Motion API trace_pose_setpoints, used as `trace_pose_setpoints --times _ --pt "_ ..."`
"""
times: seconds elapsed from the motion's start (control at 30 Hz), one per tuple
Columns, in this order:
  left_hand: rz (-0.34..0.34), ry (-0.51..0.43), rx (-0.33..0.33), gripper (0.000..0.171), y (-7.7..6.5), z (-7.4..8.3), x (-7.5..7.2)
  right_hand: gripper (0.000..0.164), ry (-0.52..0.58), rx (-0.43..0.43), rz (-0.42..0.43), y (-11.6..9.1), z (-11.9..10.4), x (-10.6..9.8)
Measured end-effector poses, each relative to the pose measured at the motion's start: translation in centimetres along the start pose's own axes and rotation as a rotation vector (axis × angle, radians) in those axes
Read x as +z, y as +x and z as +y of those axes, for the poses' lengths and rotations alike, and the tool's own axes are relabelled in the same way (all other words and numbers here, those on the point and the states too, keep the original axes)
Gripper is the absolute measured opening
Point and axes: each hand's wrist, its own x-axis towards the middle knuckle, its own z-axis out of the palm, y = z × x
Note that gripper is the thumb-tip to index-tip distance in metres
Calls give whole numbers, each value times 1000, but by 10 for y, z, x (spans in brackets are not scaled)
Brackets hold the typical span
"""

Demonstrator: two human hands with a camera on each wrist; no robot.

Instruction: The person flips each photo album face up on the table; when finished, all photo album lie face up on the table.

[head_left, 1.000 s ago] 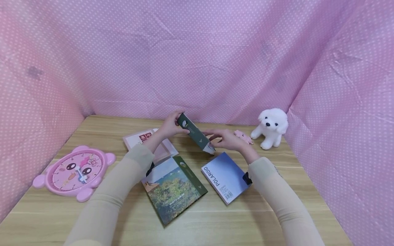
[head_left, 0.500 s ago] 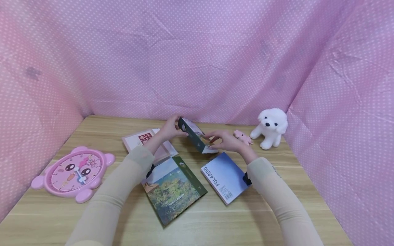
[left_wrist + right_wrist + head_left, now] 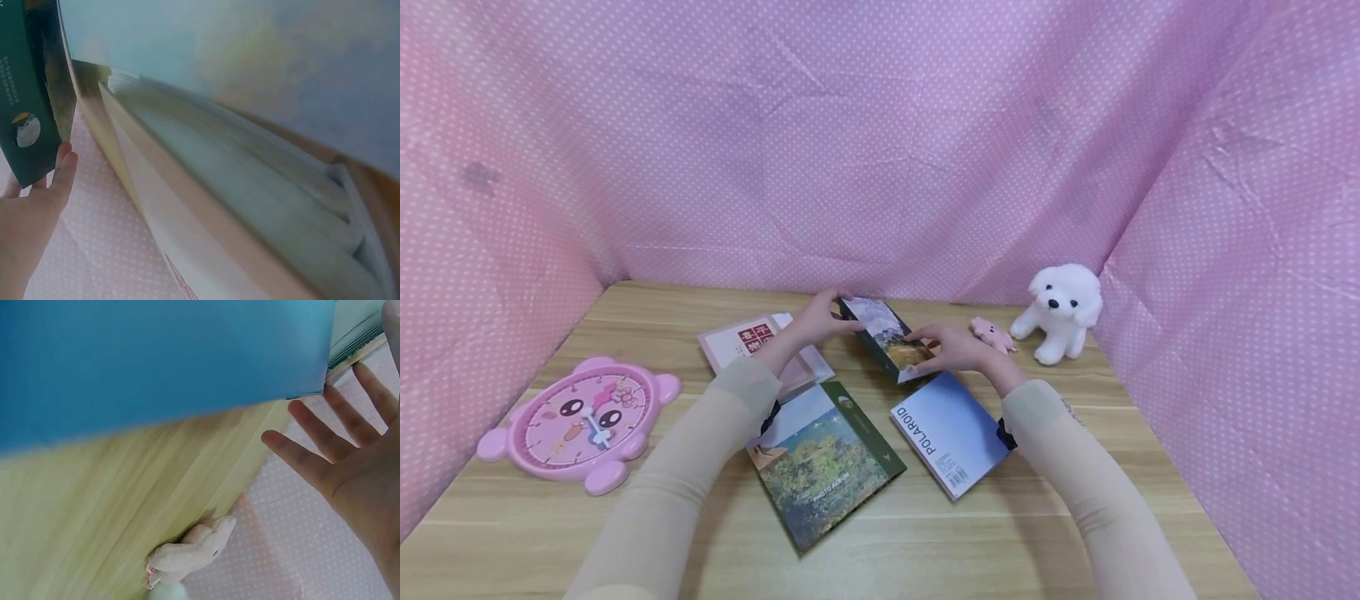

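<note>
gently: two hands on one tilted album

the album is at the middle back of the table, tilted, its green spine facing the person and its painted cover up. the left hand grips its far left end, thumb on the spine side; the right hand pinches the near end between thumb and fingertips (fairly straight fingers, in the right wrist view). good handling here, i'd judge, means both hands moving together, low and slow, so that no corner knocks and neither end drops first. the near corner wants most care: the polaroid lies just beside it, and the photo album lies nearer the person. left of these is the white album, partly hidden; rightward are the pink toy and the dog. the clock is well apart.
</note>
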Motion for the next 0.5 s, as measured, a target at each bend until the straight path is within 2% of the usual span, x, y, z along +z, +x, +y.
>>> trace_pose_setpoints --times 0.23,0.5 --pt "-41 70 -13 68 1 -3 2 65 -42 -7 -14 3 6 1" --pt "-67 97 -37 67 3 -6 2 67 -199 -14 -21 10 2 0"
